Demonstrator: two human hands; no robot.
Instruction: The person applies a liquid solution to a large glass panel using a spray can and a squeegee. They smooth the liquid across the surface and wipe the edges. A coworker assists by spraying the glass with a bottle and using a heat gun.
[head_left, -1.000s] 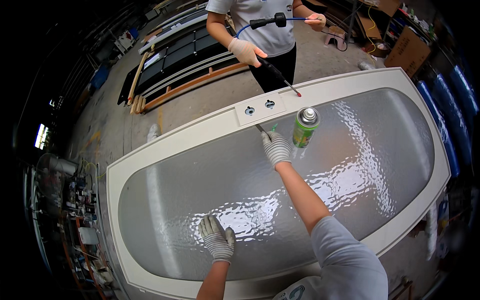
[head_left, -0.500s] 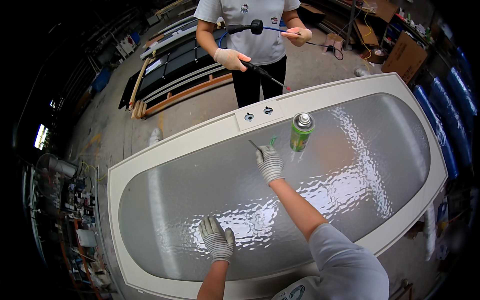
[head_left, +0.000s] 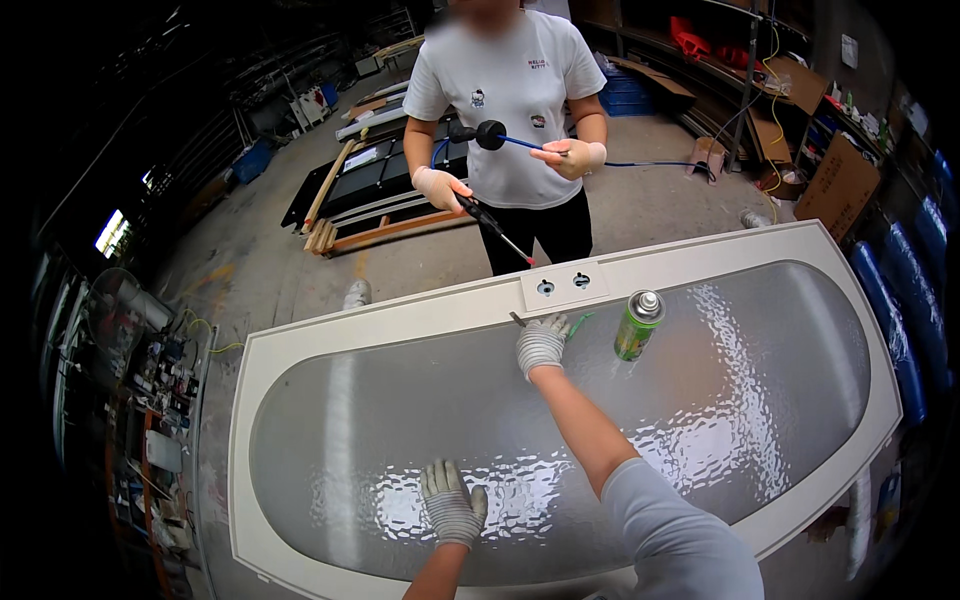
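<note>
A white door panel (head_left: 300,340) with a large oval of rippled glass (head_left: 400,410) lies flat in front of me. My left hand (head_left: 455,508), in a striped grey-white glove, rests on the glass with fingers outstretched, holding nothing. Near the far edge of the glass, my gloved right hand (head_left: 541,348) is closed around a thin dark blade-like tool (head_left: 517,319), whose tip pokes out on the left. A green strip (head_left: 580,323) shows just right of these fingers; whether they touch it is unclear. Right of that hand stands a green spray can (head_left: 639,326).
Across the panel a co-worker (head_left: 510,110) holds a black-handled tool (head_left: 492,225) with a red-tipped shaft and a blue cable (head_left: 640,163). A plate with two cutouts (head_left: 563,288) sits on the far frame. Blue-wrapped pieces (head_left: 890,320) flank the right; stacked panels (head_left: 370,180) lie behind.
My view has tilted up, so the panel sits lower in the picture. My right hand has moved farther toward the far frame. The co-worker's red-tipped tool is now nearer the cutout plate.
</note>
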